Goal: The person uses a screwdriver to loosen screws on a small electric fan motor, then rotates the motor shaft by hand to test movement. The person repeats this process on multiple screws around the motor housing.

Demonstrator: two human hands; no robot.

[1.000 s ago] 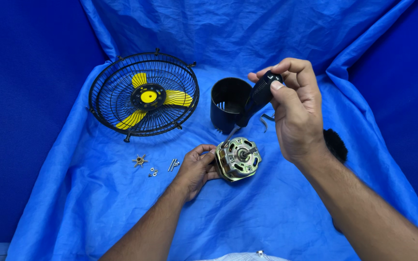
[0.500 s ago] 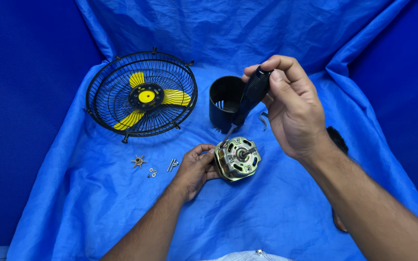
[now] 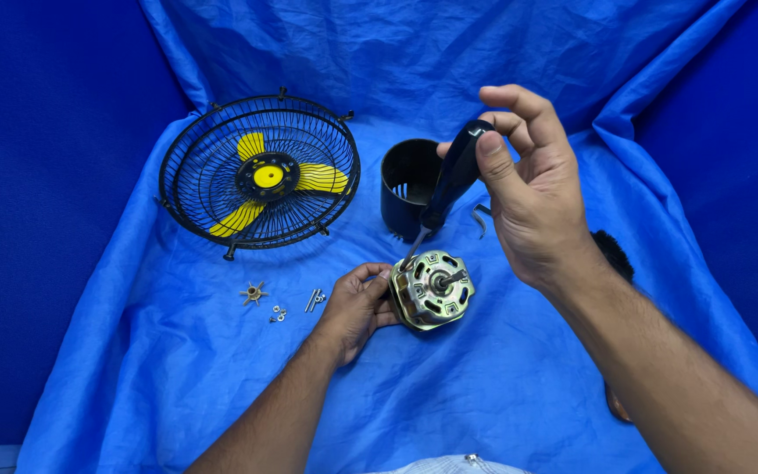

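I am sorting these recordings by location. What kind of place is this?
Probably a makeshift repair bench: a blue cloth covers everything, with a fan guard, loose screws and a motor under a screwdriver.

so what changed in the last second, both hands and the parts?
The right hand tipped the black-handled screwdriver down from beside the black plastic cup-shaped housing; its tip now sits at the upper left edge of the brass-coloured round metal motor. Unchanged: the left hand holds the motor, and the black wire fan guard with yellow blades and the small screws lie where they were.
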